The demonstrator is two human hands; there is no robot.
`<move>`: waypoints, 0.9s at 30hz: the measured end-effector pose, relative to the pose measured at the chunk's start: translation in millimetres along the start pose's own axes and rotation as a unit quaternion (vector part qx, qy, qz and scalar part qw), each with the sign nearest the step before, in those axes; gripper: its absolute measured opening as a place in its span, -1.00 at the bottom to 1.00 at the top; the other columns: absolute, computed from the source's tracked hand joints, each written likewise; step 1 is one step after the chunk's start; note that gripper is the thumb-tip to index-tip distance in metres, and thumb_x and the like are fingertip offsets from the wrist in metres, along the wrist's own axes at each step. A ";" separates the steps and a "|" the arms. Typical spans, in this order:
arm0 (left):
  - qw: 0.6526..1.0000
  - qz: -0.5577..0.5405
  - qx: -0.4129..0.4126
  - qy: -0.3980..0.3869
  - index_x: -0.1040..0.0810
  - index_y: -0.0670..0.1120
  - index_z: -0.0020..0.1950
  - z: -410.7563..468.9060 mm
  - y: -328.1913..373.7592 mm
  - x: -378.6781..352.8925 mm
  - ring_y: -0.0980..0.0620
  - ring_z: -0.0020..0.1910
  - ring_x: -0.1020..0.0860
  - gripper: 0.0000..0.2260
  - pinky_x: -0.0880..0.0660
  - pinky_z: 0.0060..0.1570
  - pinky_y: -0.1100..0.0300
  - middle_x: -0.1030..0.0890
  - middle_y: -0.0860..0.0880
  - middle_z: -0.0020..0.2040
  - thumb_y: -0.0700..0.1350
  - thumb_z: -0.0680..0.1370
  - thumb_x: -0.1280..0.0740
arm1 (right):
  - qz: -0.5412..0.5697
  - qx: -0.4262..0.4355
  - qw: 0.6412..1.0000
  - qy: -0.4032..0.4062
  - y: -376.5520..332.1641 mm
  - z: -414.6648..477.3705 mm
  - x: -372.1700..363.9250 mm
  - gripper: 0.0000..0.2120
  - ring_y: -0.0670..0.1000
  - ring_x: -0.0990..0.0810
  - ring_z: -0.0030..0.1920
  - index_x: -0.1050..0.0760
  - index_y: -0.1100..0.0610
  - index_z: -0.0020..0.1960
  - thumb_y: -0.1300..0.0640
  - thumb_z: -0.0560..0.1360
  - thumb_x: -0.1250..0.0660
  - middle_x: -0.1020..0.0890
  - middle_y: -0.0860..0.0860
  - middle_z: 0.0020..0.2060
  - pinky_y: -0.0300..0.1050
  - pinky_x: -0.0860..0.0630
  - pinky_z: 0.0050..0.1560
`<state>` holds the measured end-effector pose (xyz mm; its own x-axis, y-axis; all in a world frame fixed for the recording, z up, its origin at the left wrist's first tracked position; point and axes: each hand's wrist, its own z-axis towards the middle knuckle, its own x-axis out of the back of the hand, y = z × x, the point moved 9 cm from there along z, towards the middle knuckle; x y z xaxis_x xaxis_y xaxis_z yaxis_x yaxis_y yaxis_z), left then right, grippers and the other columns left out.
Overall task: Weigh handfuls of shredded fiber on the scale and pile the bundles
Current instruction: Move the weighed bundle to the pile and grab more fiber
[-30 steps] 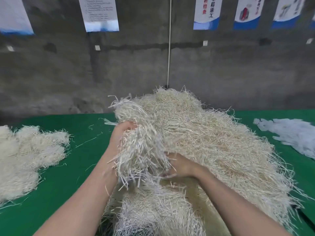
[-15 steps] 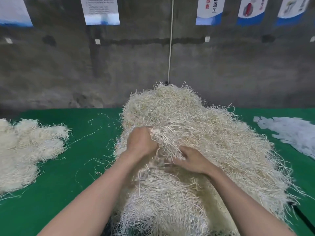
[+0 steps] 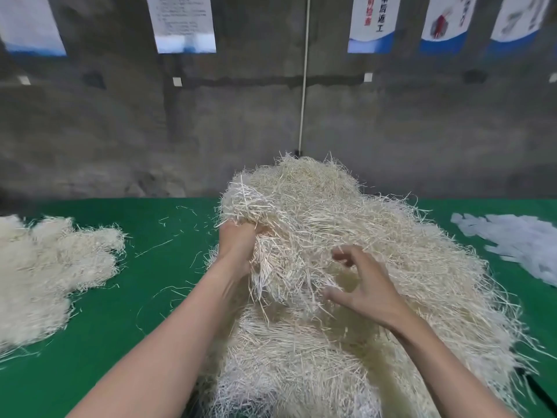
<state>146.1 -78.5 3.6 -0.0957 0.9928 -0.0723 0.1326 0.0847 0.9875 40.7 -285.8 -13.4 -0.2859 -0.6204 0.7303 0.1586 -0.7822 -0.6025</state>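
Hands first: the left hand [image 3: 236, 247] is closed round a handful of shredded fiber [image 3: 250, 203] at the left flank of the big fiber heap [image 3: 391, 251]. The strands stick up above the fist and trail down below it, so the clump's long axis runs roughly upright. The right hand [image 3: 366, 286] sits nearer and to the right. Its fingers are spread and loosely bent just over the heap, and it seems to hold nothing.

Hanging ends of the handful reach toward the right hand, which looks placed to comb off or gather them. Whether the clump has come free of the heap cannot be told.

On the green surface [image 3: 156, 312], the pile of bundles [image 3: 48, 267] lies well to the left of the left hand, the nearer of the two to it. A spread of white strips [image 3: 518, 245] lies far right. No scale is in view.

Beyond stands a grey wall with posters [image 3: 184, 22] and a white cord [image 3: 304, 86] running down it.
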 end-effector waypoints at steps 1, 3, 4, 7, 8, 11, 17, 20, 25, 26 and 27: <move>1.000 -0.011 0.002 -0.005 -0.23 -0.19 0.46 -1.9 1.4 -1.0 0.12 -0.38 -0.31 -0.49 -0.41 -0.32 0.25 -0.55 -0.12 0.01 -0.35 0.52 -0.25 | 0.006 0.047 0.998 0.035 -27.4 4.7 13.9 -0.12 -0.12 -0.23 0.40 -0.09 -0.27 0.37 -0.37 0.17 -0.42 -0.23 -0.24 0.38 -0.01 -0.13 0.44; 0.999 -0.024 0.007 -0.024 -0.26 -0.20 0.44 -7.4 6.6 -5.5 -0.03 -0.04 -0.47 -0.47 -0.42 0.07 0.01 -0.46 -0.18 0.27 -0.32 0.48 -0.31 | 0.040 0.102 0.993 0.035 -67.4 15.3 15.0 0.18 -0.23 0.14 0.49 0.25 -0.34 0.45 -0.45 0.07 -0.43 0.18 -0.37 0.46 -0.03 0.18 0.43; 0.999 -0.028 0.011 -0.040 -0.32 -0.22 0.41 -10.5 9.4 -9.4 -0.12 0.19 -0.42 -0.48 -0.32 0.24 -0.10 -0.40 -0.18 0.35 -0.28 0.46 -0.34 | 0.065 0.105 0.992 0.011 -80.8 19.7 6.7 0.28 -0.25 0.23 0.48 0.39 -0.36 0.41 -0.40 0.06 -0.49 0.31 -0.39 0.42 -0.05 0.23 0.41; 0.994 -0.075 0.024 -0.081 -0.45 -0.17 0.27 -24.8 15.5 -18.9 -0.15 0.41 -0.24 -0.61 -0.20 0.33 -0.12 -0.30 -0.12 0.45 -0.18 0.45 -0.34 | 0.144 0.007 0.985 -0.094 -83.0 29.7 -41.2 0.30 -0.15 0.03 0.45 0.38 -0.27 0.46 -0.10 0.15 -0.59 0.25 -0.19 0.45 -0.10 -0.03 0.41; 0.991 -0.098 0.032 -0.079 -0.47 -0.15 0.17 -26.3 13.0 -18.5 -0.13 0.38 -0.27 -0.71 -0.25 0.29 -0.11 -0.33 -0.10 0.42 -0.18 0.46 -0.33 | 0.190 -0.040 0.974 -0.117 -75.4 28.3 -54.8 0.15 -0.12 -0.23 0.39 0.17 -0.14 0.52 -0.01 0.22 -0.57 0.01 -0.02 0.50 -0.18 -0.20 0.29; 0.995 -0.095 -0.022 -0.030 -0.51 -0.14 -0.03 -24.1 4.4 -3.0 0.08 -0.17 -0.49 -0.94 -0.45 -0.09 0.13 -0.55 -0.05 0.04 -0.24 0.52 -0.33 | 0.367 -0.154 0.915 -0.064 -49.4 30.0 -64.3 -0.83 -0.13 -0.51 -0.37 -0.46 0.16 0.00 0.24 0.44 -0.39 -0.55 0.06 -0.18 -0.29 -0.43 -0.38; 0.903 0.292 -0.308 0.062 -0.40 -0.02 0.14 -45.9 -11.6 0.9 0.19 0.28 -0.15 -0.57 -0.10 0.44 0.20 -0.23 0.11 0.31 -0.42 0.39 -0.30 | 0.708 -0.145 0.690 -0.035 -72.0 35.0 -53.6 -0.85 0.05 -0.60 -0.27 -0.59 0.17 -0.29 0.18 0.36 -0.26 -0.60 0.10 -0.22 0.01 -0.54 -0.17; 0.865 0.356 -0.354 -0.021 -0.39 0.02 0.30 -65.0 -27.1 -27.4 0.28 0.29 -0.08 -0.55 0.17 0.31 0.56 -0.12 0.21 0.34 -0.23 0.42 -0.29 | 0.535 -0.207 0.819 -0.020 -62.4 34.0 -59.2 -0.46 0.11 -0.60 0.01 -0.50 0.14 0.26 -0.09 0.36 -0.42 -0.58 0.14 0.06 -0.08 -0.53 -0.06; 0.949 0.057 -0.197 -0.241 -0.44 0.16 0.17 -68.8 -30.0 -39.2 0.27 0.12 -0.48 -0.56 -0.49 0.05 0.16 -0.35 -0.06 0.39 -0.18 0.37 -0.43 | 0.393 -0.213 0.886 0.128 -20.3 33.9 -21.3 -0.25 0.14 -0.39 0.32 -0.06 0.16 0.51 0.25 0.46 -0.40 -0.29 0.17 0.43 -0.30 -0.50 0.07; 0.954 0.017 -0.190 -0.230 -0.36 0.13 0.33 -64.7 -24.4 -32.4 0.33 0.18 -0.42 -0.38 -0.42 0.16 0.13 -0.28 0.01 0.44 -0.06 0.30 -0.48 | 0.357 -0.198 0.903 0.133 -19.5 32.9 -15.0 -0.27 0.10 -0.36 0.33 -0.06 0.16 0.51 0.30 0.47 -0.37 -0.25 0.14 0.45 -0.30 -0.45 0.12; 0.953 0.020 -0.186 -0.239 -0.19 0.15 0.47 -61.0 -21.7 -31.4 0.36 0.30 -0.29 -0.13 -0.28 0.30 0.11 -0.15 0.14 0.49 0.06 0.23 -0.52 | 0.333 -0.185 0.915 0.136 -21.1 31.7 -8.8 -0.31 0.04 -0.37 0.29 -0.08 0.15 0.50 0.32 0.48 -0.34 -0.26 0.11 0.43 -0.29 -0.43 0.10</move>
<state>86.1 -116.7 -7.0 0.3734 0.9277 -0.0008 -0.2411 0.0979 0.9655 69.9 -265.6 3.0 -0.4739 -0.8765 0.0845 0.0671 -0.1316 -0.9890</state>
